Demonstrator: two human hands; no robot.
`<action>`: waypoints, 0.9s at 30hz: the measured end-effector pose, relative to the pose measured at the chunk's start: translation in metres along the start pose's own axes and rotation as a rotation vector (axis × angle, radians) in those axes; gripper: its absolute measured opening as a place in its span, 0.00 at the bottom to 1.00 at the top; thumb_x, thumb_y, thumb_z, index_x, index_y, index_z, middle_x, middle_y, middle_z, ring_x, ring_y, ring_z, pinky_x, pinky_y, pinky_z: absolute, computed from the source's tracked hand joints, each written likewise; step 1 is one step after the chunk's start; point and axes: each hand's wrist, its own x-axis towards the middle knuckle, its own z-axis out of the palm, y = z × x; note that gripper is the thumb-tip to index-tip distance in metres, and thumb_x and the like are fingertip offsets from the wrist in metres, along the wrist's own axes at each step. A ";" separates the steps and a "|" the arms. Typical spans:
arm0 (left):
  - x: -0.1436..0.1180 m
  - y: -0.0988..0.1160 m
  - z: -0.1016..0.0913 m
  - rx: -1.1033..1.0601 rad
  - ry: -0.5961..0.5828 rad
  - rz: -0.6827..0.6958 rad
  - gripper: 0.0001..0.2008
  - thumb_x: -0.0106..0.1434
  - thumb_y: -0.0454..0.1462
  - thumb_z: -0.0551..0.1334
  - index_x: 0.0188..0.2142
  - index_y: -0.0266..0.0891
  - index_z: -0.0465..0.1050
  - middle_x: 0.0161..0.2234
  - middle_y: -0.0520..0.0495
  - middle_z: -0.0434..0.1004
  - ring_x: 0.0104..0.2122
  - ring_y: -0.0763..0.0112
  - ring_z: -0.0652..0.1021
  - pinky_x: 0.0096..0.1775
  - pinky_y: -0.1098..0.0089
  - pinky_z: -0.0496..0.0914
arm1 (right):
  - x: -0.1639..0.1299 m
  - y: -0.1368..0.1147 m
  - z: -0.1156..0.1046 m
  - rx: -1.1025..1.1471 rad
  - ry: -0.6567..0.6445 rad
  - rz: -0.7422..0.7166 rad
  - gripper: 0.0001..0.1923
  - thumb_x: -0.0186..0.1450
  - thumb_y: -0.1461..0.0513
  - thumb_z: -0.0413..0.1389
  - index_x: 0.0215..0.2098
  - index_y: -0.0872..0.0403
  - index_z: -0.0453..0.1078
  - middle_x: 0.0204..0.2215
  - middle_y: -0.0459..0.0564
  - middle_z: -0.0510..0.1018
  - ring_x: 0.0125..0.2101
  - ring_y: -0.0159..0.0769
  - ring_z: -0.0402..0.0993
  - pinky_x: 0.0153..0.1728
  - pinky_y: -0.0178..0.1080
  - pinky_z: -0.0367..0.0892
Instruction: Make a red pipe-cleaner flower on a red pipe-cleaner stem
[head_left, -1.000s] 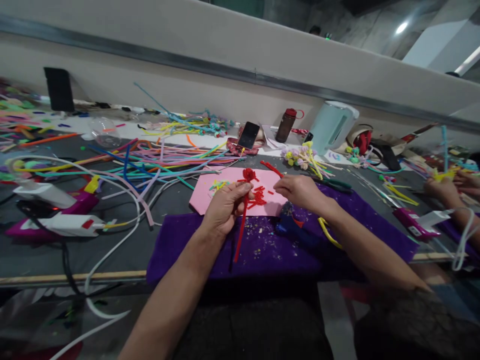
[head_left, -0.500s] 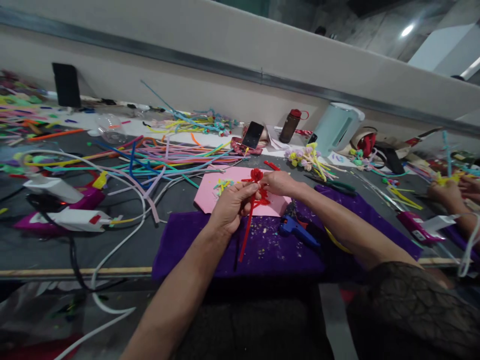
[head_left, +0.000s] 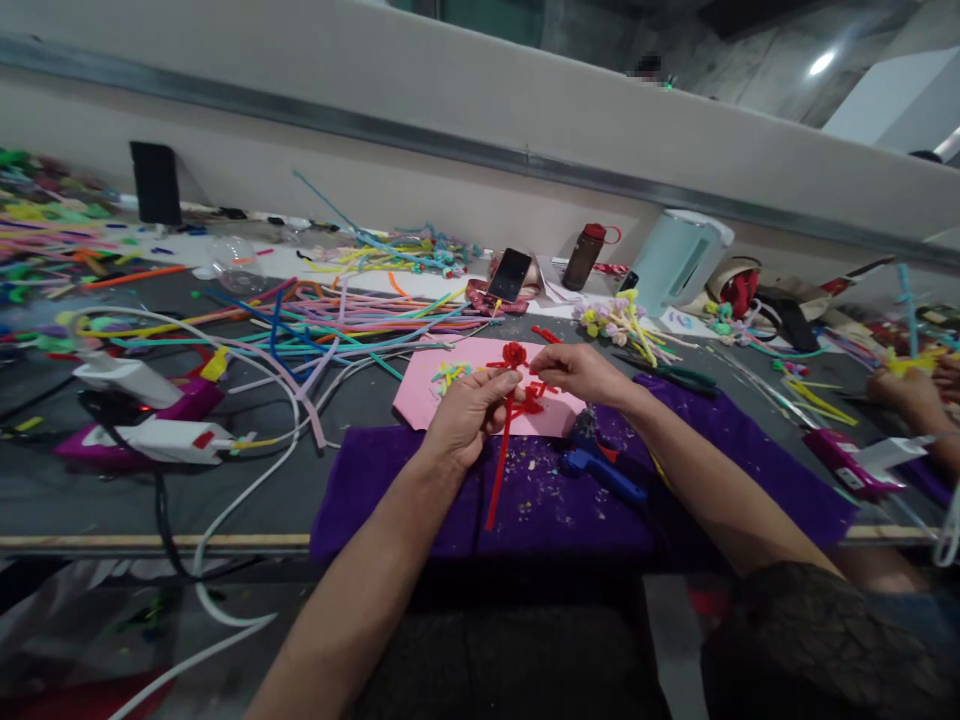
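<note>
My left hand (head_left: 472,408) is closed in a pinch on the stem of a red pipe-cleaner flower (head_left: 514,354). The flower head stands above my thumb, and its long red stem hangs down over the purple cloth (head_left: 420,490). Just right of the flower head is my right hand (head_left: 581,373), a small gap away, its fingertips pinched together. Whatever lies between those fingertips is too small to make out. Under both hands lies a pink board (head_left: 416,385) with loose red pieces (head_left: 534,400) and small yellow and blue cut bits (head_left: 450,374).
A blue glue gun (head_left: 604,472) lies on the cloth, near dark-handled pliers (head_left: 679,377). Pipe cleaners (head_left: 375,310) spread behind the board, with a phone (head_left: 511,274), bottle (head_left: 583,257) and pale blue kettle (head_left: 682,260). Cables (head_left: 289,450) run at left; another person's hand (head_left: 900,385) works at right.
My right hand has drawn slightly right, away from the flower head, which now shows more fully. My left hand keeps its pinch on the stem. The camera view has shifted a little.
</note>
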 end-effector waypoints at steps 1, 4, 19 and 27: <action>0.000 0.000 0.000 0.000 0.005 -0.004 0.12 0.48 0.41 0.66 0.27 0.33 0.70 0.20 0.53 0.71 0.10 0.89 0.60 0.11 0.82 0.48 | -0.003 -0.003 -0.001 0.094 -0.004 0.011 0.09 0.59 0.63 0.50 0.36 0.57 0.69 0.25 0.45 0.72 0.24 0.27 0.66 0.24 0.30 0.59; 0.001 -0.001 0.000 0.006 0.024 -0.015 0.12 0.48 0.41 0.66 0.27 0.33 0.70 0.20 0.53 0.71 0.11 0.89 0.60 0.12 0.82 0.49 | -0.011 -0.015 -0.002 0.291 -0.012 0.047 0.08 0.59 0.61 0.51 0.34 0.57 0.68 0.23 0.44 0.71 0.22 0.27 0.66 0.22 0.29 0.61; 0.003 -0.005 -0.002 0.017 -0.010 0.011 0.13 0.49 0.42 0.65 0.25 0.32 0.71 0.13 0.56 0.63 0.10 0.87 0.59 0.13 0.82 0.50 | -0.014 -0.035 -0.002 0.341 0.049 0.013 0.07 0.61 0.62 0.49 0.32 0.57 0.66 0.21 0.43 0.71 0.20 0.25 0.67 0.21 0.29 0.61; 0.003 -0.004 0.000 0.024 -0.004 0.005 0.13 0.49 0.42 0.65 0.25 0.33 0.71 0.12 0.55 0.63 0.10 0.87 0.58 0.12 0.82 0.50 | -0.015 -0.032 0.001 0.578 0.010 0.027 0.14 0.61 0.63 0.50 0.45 0.56 0.63 0.29 0.47 0.75 0.27 0.28 0.72 0.22 0.29 0.65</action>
